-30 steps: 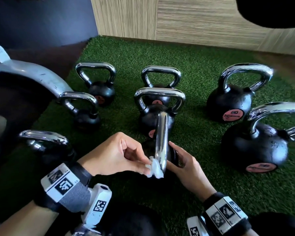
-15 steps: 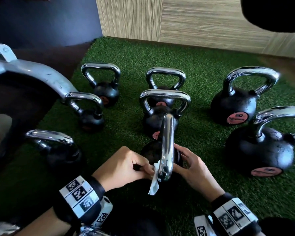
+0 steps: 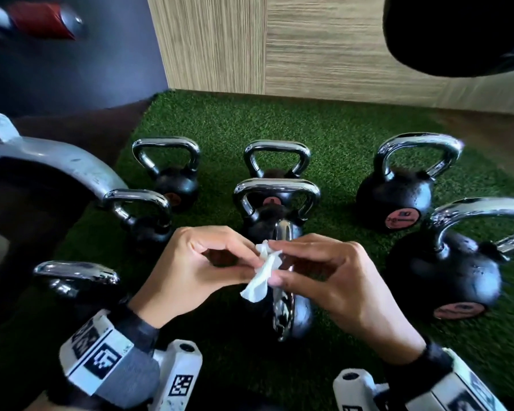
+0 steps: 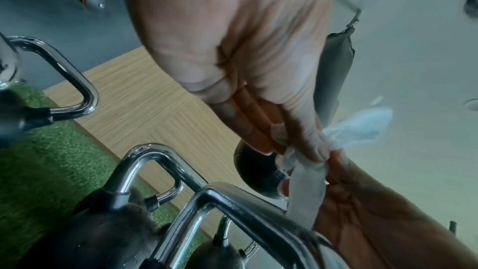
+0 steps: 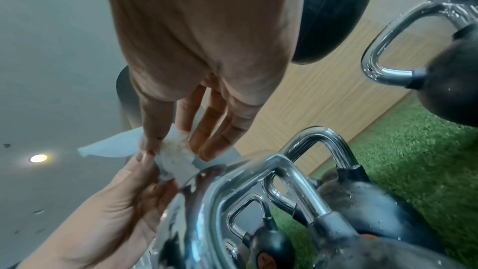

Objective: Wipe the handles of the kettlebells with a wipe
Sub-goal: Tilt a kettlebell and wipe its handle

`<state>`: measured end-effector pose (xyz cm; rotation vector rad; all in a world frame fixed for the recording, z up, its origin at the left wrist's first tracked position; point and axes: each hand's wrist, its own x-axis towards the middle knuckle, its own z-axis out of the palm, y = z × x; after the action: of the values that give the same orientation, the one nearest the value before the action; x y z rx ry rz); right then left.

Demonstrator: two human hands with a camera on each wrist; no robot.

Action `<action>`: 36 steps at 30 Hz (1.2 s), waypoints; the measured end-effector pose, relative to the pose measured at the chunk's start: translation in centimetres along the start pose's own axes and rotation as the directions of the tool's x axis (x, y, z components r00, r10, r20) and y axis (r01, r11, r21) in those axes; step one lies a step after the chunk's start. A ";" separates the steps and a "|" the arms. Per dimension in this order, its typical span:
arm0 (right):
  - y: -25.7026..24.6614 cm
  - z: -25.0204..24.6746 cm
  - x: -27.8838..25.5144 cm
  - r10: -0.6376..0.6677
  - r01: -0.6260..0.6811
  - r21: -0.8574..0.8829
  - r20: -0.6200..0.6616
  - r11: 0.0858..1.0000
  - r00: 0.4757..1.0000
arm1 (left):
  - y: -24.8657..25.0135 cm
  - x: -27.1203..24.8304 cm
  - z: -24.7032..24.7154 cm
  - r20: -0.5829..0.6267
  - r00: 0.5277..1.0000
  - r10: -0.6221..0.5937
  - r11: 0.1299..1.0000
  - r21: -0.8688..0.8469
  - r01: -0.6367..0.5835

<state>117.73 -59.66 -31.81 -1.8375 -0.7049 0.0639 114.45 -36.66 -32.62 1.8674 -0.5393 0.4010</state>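
Note:
Several black kettlebells with chrome handles stand on green turf [image 3: 250, 120]. The nearest kettlebell's handle [image 3: 283, 310] points toward me, edge-on. Just above it both hands hold a crumpled white wipe [image 3: 263, 275]. My left hand [image 3: 244, 262] pinches the wipe between thumb and fingertips. My right hand [image 3: 279, 262] pinches its other side with thumb and index finger, the other fingers loosely extended. The left wrist view shows the wipe [image 4: 308, 187] stretched between the hands over the handle [image 4: 245, 206]. From the right wrist the wipe [image 5: 175, 159] bunches at the fingertips above the handle [image 5: 232, 181].
Other kettlebells stand at back left [image 3: 166, 161], directly behind the nearest one [image 3: 276, 197], right [image 3: 410, 179], far right [image 3: 457, 256] and near left [image 3: 74, 277]. A grey metal machine frame [image 3: 57, 161] curves in at the left. A wood-panel wall [image 3: 309, 54] closes the back.
Both hands rose from the near end of the closest handle. The wipe came off the chrome, and the right hand left the kettlebell to pinch the wipe with the left.

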 end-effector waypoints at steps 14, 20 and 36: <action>4.3 -0.1 0.8 0.338 -0.140 0.552 -0.276 0.822 0.900 | -3.9 -1.0 -0.5 0.280 0.879 -0.385 0.923 0.115 0.368; 10.6 0.8 2.4 0.493 -0.339 0.410 -0.364 0.847 0.790 | -9.0 -2.4 3.5 0.437 0.748 -0.500 0.854 0.392 0.341; 12.8 2.7 4.9 0.375 -0.310 0.219 -0.398 0.925 0.837 | -11.4 -1.6 5.7 0.386 0.813 -0.435 0.854 0.462 0.238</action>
<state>126.29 -57.67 -42.69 -1.7336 -0.0474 -0.0592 119.38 -38.33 -44.34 2.4262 -0.4460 -0.2362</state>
